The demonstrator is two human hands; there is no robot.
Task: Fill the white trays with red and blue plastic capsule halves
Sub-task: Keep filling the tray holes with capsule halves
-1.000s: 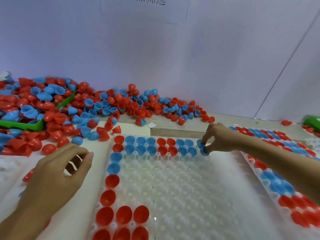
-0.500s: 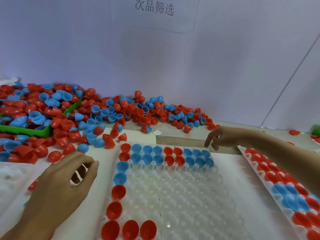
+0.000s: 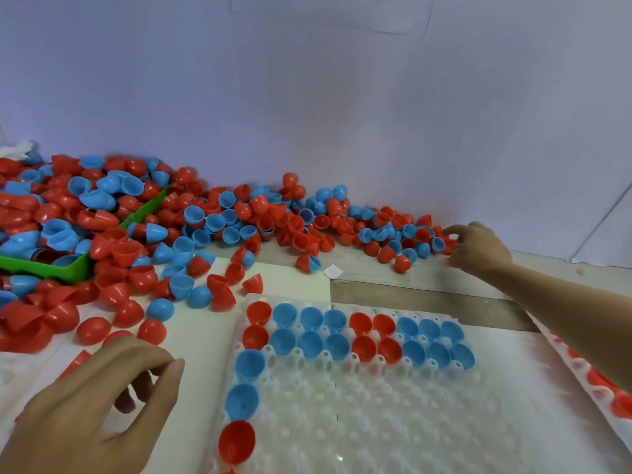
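Note:
A white dimpled tray (image 3: 376, 415) lies in front of me. Its two far rows hold red and blue capsule halves (image 3: 362, 336), and more run down its left column. A loose heap of red and blue halves (image 3: 273, 220) stretches along the wall behind it. My right hand (image 3: 478, 251) reaches over the tray to the right end of that heap, fingers curled among the pieces; whether it holds one is hidden. My left hand (image 3: 92, 405) hovers left of the tray with thumb and fingers loosely curled, and I see nothing in it.
A green bin (image 3: 68, 268) heaped with capsule halves stands at the far left, and loose halves spill around it. A second white tray (image 3: 581, 371) with red halves lies at the right under my forearm. The wall stands close behind the heap.
My right hand left the tray's far right corner, where a blue half now sits, and moved back to the right end of the heap. My left hand stayed about where it was.

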